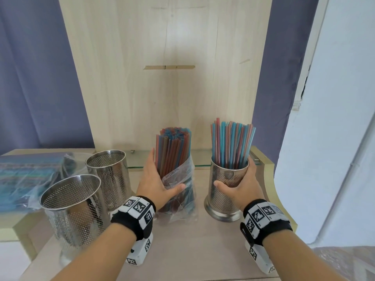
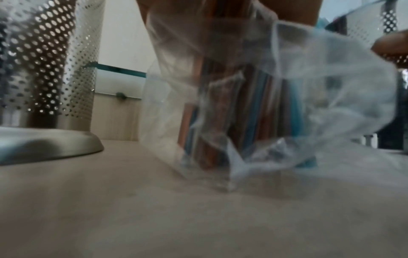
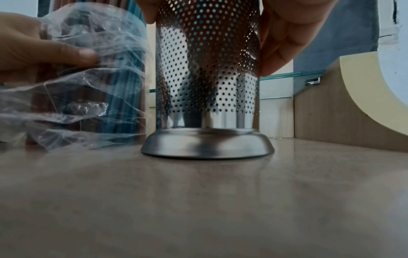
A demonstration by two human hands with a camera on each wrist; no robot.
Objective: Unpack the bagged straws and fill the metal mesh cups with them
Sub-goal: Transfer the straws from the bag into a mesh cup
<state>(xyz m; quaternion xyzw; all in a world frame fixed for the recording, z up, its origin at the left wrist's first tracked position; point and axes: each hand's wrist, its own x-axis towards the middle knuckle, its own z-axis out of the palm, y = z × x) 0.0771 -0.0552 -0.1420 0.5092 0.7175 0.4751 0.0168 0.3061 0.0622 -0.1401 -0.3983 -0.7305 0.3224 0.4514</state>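
A bundle of red and blue straws (image 1: 173, 151) stands upright on the table, its lower half in a crumpled clear bag (image 1: 180, 191). My left hand (image 1: 160, 179) grips the bundle around the middle, thumb across the plastic. The bag (image 2: 287, 104) and straws (image 2: 253, 111) fill the left wrist view. To the right, a perforated metal cup (image 1: 227, 187) stands full of straws (image 1: 231, 145). My right hand (image 1: 241, 183) wraps around its upper wall. The right wrist view shows this cup (image 3: 207, 87) upright on its base, with the bagged bundle (image 3: 88, 87) beside it.
Two empty mesh cups (image 1: 109, 175) (image 1: 73, 207) stand at the left. A further bag of straws (image 1: 30, 175) lies flat at the far left. A wooden back panel (image 1: 162, 67) and a low glass shelf (image 1: 203, 159) close off the rear. A raised curved edge (image 1: 272, 179) borders the right.
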